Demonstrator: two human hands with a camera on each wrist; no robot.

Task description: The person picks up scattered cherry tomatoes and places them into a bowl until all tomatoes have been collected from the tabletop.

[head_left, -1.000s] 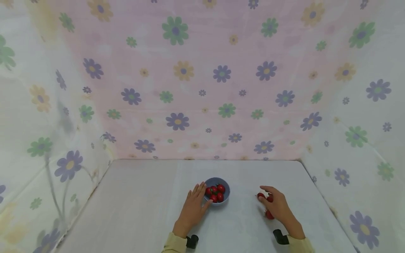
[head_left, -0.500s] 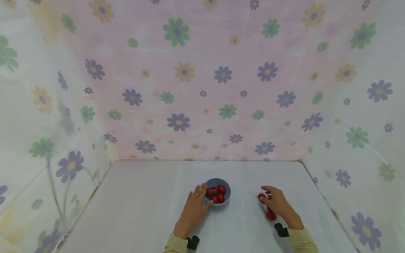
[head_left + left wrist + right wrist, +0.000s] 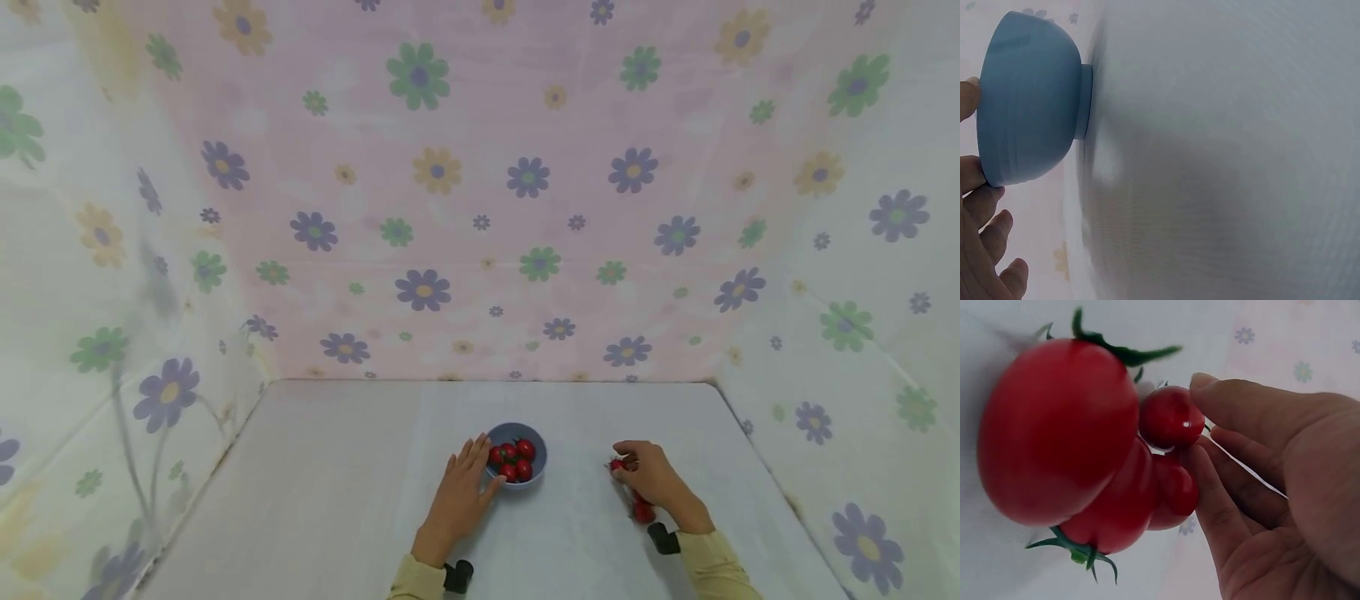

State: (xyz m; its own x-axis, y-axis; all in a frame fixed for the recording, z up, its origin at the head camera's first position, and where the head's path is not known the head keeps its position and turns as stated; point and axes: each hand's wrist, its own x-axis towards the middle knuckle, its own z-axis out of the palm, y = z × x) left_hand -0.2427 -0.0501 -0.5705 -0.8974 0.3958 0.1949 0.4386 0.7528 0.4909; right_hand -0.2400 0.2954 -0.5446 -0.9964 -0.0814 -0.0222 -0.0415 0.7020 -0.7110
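"What's in your grip?"

"My right hand (image 3: 657, 479) pinches one cherry tomato (image 3: 1169, 419) between thumb and forefinger; the other tomatoes (image 3: 1057, 434) lie toward my wrist."

"And the blue bowl (image 3: 504, 433)?"

"Well off to its left. My left hand (image 3: 455, 496), nearer, rests straight fingers against it."

Right hand (image 3: 656, 477) drawn in on a tomato (image 3: 1169, 419).
Whereas thumb and forefinger earlier stood apart about the fruit, the gap between them has narrowed and the tips now pinch it, covering more of its surface in the head view; a neighbouring tomato (image 3: 1179, 490), formerly visible there between the fingers, has become hidden behind the hand.
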